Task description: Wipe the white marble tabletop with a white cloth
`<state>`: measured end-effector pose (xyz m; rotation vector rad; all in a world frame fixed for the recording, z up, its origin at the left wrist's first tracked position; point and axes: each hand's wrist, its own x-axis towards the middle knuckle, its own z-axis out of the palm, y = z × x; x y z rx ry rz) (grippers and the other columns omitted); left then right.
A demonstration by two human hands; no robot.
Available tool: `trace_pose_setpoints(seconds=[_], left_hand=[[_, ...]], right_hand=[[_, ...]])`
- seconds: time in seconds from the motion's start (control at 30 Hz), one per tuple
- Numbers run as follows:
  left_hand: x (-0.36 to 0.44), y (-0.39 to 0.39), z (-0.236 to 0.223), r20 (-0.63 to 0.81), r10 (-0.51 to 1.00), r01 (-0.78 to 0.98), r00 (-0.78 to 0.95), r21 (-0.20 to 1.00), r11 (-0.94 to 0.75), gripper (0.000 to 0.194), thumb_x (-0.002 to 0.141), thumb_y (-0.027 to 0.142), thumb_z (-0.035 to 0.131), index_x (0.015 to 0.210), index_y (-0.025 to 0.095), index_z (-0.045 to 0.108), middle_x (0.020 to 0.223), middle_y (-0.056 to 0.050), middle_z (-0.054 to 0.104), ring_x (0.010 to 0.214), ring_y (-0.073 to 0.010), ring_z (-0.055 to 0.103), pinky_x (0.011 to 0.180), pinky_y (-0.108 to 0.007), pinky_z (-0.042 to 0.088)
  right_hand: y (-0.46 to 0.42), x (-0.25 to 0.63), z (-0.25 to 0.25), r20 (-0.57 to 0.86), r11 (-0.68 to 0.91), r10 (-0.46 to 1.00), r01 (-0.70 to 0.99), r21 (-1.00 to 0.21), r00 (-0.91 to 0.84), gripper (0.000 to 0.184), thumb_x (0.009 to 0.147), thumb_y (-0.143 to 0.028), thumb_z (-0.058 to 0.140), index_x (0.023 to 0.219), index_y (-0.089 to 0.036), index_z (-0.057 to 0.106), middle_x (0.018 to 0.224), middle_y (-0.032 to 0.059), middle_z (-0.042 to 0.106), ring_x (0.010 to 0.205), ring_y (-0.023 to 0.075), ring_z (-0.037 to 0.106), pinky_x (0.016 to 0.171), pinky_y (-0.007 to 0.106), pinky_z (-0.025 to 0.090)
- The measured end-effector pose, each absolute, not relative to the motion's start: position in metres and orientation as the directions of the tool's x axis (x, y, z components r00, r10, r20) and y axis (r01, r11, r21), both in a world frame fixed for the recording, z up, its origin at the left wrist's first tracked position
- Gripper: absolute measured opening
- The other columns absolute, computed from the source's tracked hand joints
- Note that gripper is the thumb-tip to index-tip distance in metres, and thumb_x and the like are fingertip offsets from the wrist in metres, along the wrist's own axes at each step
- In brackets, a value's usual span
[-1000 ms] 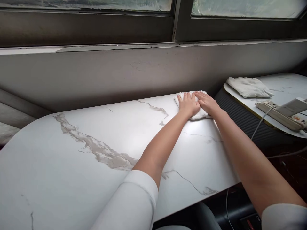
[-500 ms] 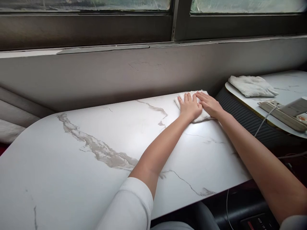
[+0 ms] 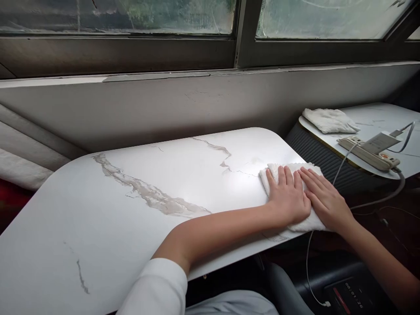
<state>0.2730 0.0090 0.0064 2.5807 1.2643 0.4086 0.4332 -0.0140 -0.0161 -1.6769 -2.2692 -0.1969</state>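
Observation:
A folded white cleaning cloth (image 3: 315, 221) lies on the white marbled tabletop (image 3: 131, 253), close to its right end. My left hand (image 3: 288, 199) rests flat on the cloth with its fingers spread. Pressed down beside it is my right hand (image 3: 328, 199), its fingers stretched out over the cloth's right part and its thumb hidden. The two hands touch each other. Part of the cloth reaches the table's right edge.
On a second table at the right lie another white cloth (image 3: 330, 120) and a power strip (image 3: 367, 153) with a white charger (image 3: 382, 142) plugged in. Cables hang between the tables. A wall (image 3: 147, 107) and windows run behind. A device with lit digits (image 3: 354, 295) sits below.
Both hands have slid the cloth from the table's far right corner toward me and slightly right. My left elbow has bent more. The view has tilted up a little.

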Motion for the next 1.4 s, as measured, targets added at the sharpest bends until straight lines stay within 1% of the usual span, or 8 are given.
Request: trace_pose_setpoints(seconds=[0.3, 0.5, 0.6, 0.7, 0.8, 1.0, 1.23, 1.4], left_hand=[[0.218, -0.015, 0.008, 0.095, 0.775, 0.715, 0.625, 0.328, -0.617, 0.060, 0.096, 0.036, 0.021, 0.148, 0.007, 0.024, 0.156, -0.015, 0.020, 0.145, -0.0289, 0.011, 0.116, -0.056, 0.007], [0.202, 0.021, 0.009, 0.036, 0.846, 0.759, 0.531, 0.423, -0.495, 0.058, 0.094, 0.033, 0.024, 0.148, 0.014, 0.025, 0.158, -0.009, 0.019, 0.146, -0.0234, 0.010, 0.117, -0.052, 0.005], [0.195, 0.054, 0.007, 0.061, 0.895, 0.804, 0.442, 0.416, -0.425, 0.056, 0.093, 0.032, 0.026, 0.147, 0.017, 0.029, 0.157, -0.007, 0.024, 0.145, -0.0215, 0.014, 0.118, -0.049, 0.007], [0.187, 0.095, 0.002, 0.119, 0.938, 0.856, 0.324, 0.385, -0.345, 0.052, 0.095, 0.031, 0.023, 0.145, 0.019, 0.033, 0.155, -0.004, 0.030, 0.144, -0.0202, 0.019, 0.118, -0.047, 0.010], [0.176, 0.138, 0.000, 0.166, 0.955, 0.884, 0.247, 0.364, -0.292, 0.050, 0.097, 0.031, 0.021, 0.143, 0.020, 0.037, 0.152, -0.004, 0.035, 0.142, -0.0200, 0.025, 0.118, -0.045, 0.012], [0.158, 0.194, 0.000, 0.192, 0.964, 0.909, 0.184, 0.340, -0.241, 0.049, 0.098, 0.030, 0.021, 0.142, 0.021, 0.040, 0.151, -0.004, 0.037, 0.140, -0.0193, 0.027, 0.117, -0.044, 0.014], [0.155, 0.195, -0.002, 0.164, 0.973, 0.930, 0.162, 0.304, -0.206, 0.052, 0.098, 0.029, 0.022, 0.148, 0.016, 0.029, 0.155, -0.009, 0.026, 0.143, -0.0230, 0.021, 0.117, -0.048, 0.012], [0.151, 0.176, -0.001, 0.160, 0.976, 0.938, 0.147, 0.289, -0.189, 0.052, 0.098, 0.029, 0.023, 0.148, 0.015, 0.030, 0.155, -0.010, 0.027, 0.143, -0.0243, 0.020, 0.117, -0.049, 0.012]], right_hand=[[-0.042, 0.375, -0.017, 0.338, 0.275, 0.908, 0.961, -0.036, -0.247, 0.061, 0.095, -0.026, 0.024, 0.153, -0.027, 0.007, 0.153, 0.0049, 0.033, 0.139, 0.0271, 0.031, 0.109, 0.053, 0.033], [0.001, 0.354, -0.014, 0.297, 0.264, 0.926, 0.962, -0.065, -0.234, 0.056, 0.094, -0.027, 0.024, 0.150, -0.020, 0.028, 0.149, 0.0071, 0.039, 0.139, 0.0246, 0.033, 0.111, 0.050, 0.032], [0.044, 0.341, -0.012, 0.289, 0.268, 0.930, 0.958, -0.107, -0.228, 0.055, 0.092, -0.027, 0.026, 0.146, -0.022, 0.036, 0.148, 0.0047, 0.042, 0.138, 0.0240, 0.035, 0.111, 0.050, 0.032], [0.093, 0.324, -0.008, 0.272, 0.290, 0.930, 0.947, -0.136, -0.246, 0.054, 0.092, -0.026, 0.026, 0.142, -0.017, 0.042, 0.147, 0.0071, 0.042, 0.138, 0.0248, 0.035, 0.111, 0.048, 0.031], [0.139, 0.304, -0.004, 0.252, 0.294, 0.935, 0.943, -0.158, -0.250, 0.054, 0.092, -0.026, 0.025, 0.140, -0.011, 0.045, 0.147, 0.0099, 0.041, 0.138, 0.0253, 0.034, 0.112, 0.047, 0.028], [0.203, 0.280, -0.002, 0.231, 0.315, 0.934, 0.933, -0.175, -0.273, 0.054, 0.090, -0.022, 0.029, 0.141, -0.010, 0.043, 0.149, 0.0100, 0.039, 0.139, 0.0250, 0.032, 0.113, 0.046, 0.026], [0.220, 0.278, -0.003, 0.235, 0.402, 0.902, 0.904, -0.148, -0.363, 0.055, 0.088, -0.019, 0.032, 0.141, -0.010, 0.043, 0.149, 0.0097, 0.039, 0.139, 0.0226, 0.032, 0.113, 0.043, 0.026], [0.200, 0.273, -0.002, 0.224, 0.376, 0.915, 0.910, -0.175, -0.335, 0.055, 0.088, -0.020, 0.032, 0.142, -0.013, 0.043, 0.149, 0.0067, 0.039, 0.139, 0.0203, 0.031, 0.114, 0.041, 0.024]])
